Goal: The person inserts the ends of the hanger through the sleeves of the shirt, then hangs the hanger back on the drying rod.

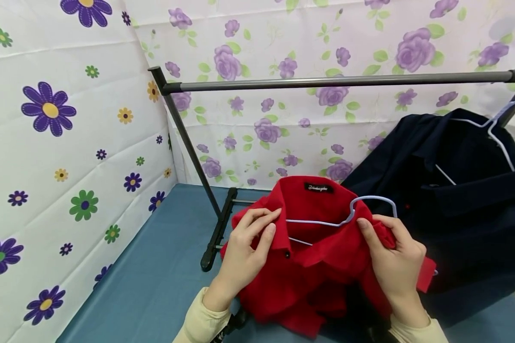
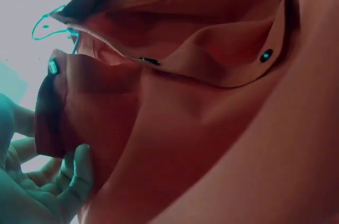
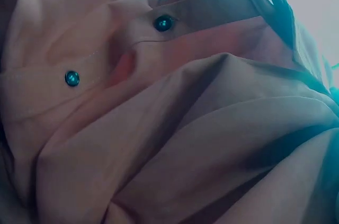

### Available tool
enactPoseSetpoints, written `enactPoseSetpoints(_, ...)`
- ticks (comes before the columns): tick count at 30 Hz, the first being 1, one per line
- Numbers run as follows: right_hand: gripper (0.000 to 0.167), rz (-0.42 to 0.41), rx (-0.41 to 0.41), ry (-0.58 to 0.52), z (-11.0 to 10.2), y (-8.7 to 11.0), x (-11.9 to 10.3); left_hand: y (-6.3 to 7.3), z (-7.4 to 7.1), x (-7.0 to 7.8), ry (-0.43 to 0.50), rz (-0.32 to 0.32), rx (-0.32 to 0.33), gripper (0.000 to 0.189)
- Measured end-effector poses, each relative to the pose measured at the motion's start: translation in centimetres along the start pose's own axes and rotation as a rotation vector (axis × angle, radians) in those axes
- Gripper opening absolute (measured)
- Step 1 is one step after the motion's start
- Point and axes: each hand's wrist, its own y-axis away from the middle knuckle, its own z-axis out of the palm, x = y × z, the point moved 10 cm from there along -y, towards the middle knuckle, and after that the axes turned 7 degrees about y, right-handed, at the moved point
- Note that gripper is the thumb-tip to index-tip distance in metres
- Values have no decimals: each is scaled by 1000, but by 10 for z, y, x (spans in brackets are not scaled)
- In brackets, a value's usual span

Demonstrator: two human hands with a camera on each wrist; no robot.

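A red collared shirt (image 1: 326,271) with a black neck label hangs between the two hands. A pale lavender wire hanger (image 1: 315,222) passes inside its neck, and the curved hook sticks out at the collar's right side. The left hand (image 1: 246,247) pinches the collar's left flap near a dark button; the left wrist view also shows fingers (image 2: 82,168) at the collar edge. On the other side the right hand (image 1: 396,264) grips bunched red cloth, thumb in front, just below the hook. Folds and buttons of the shirt (image 3: 132,139) fill the right wrist view, tinted by the camera.
A grey metal clothes rack (image 1: 283,85) stands behind on a blue-covered surface (image 1: 154,267). A navy shirt (image 1: 468,228) on another light hanger (image 1: 493,119) hangs at its right end, close to the right hand. Flower-printed sheets (image 1: 90,157) enclose the left and back.
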Motion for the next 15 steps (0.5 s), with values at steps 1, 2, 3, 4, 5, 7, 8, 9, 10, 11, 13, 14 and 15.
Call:
enactPoseSetpoints(1,19,4,-6,-5,2,1,0,1,2,1,-20,3,-11,32)
enactPoseSetpoints(2,19,9,-13,-8,4,2,-1,1,3,2,-40,1,-24,32)
enactPoseSetpoints(3,19,13,-18,-9,6,3,-2,2,5,3,-59,-3,-36,31)
enactPoseSetpoints(4,19,19,-21,-10,8,4,-3,3,6,4,-77,-6,-46,31)
enactPoseSetpoints(5,19,25,-27,-8,10,5,-4,3,6,5,-93,-12,-52,31)
enactPoseSetpoints(7,19,35,-30,-5,12,6,-7,4,7,7,-124,-14,-59,32)
enactPoseSetpoints(8,20,40,-29,-3,13,6,-8,4,8,9,-139,-14,-63,32)
enactPoseSetpoints(9,20,44,-29,-4,14,6,-9,4,9,11,-155,-6,-63,33)
enactPoseSetpoints(10,20,48,-31,-5,15,6,-10,4,9,14,-173,4,-63,33)
enactPoseSetpoints(11,20,51,-34,-6,16,7,-10,4,11,16,-194,15,-63,34)
enactPoseSetpoints(13,21,54,-39,-8,17,8,-11,4,13,22,-245,49,-59,34)
enactPoseSetpoints(14,21,56,-41,-11,18,8,-10,4,14,25,-271,65,-57,34)
enactPoseSetpoints(15,21,58,-43,-16,19,9,-10,4,15,28,-299,81,-53,34)
